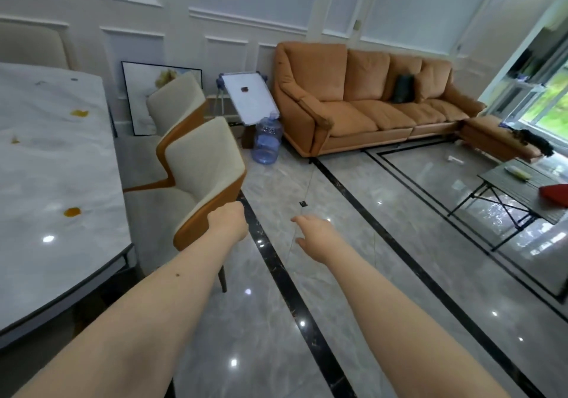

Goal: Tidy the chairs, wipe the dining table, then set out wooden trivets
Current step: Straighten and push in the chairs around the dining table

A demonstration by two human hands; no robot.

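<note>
The near dining chair (196,179) stands at the right edge of the marble dining table (52,164), angled away from it, with a second chair (176,102) farther along. It has a cream upholstered seat and back in an orange shell on dark legs; it looks padded but rigid and fairly heavy, best held by the firm top rim of the backrest and slid, not lifted. The left hand (229,222) touches that rim, fingers hidden, so its grip cannot be told. The right hand (313,233) hangs loose and empty over the floor. Orange stains (72,212) dot the tabletop.
</note>
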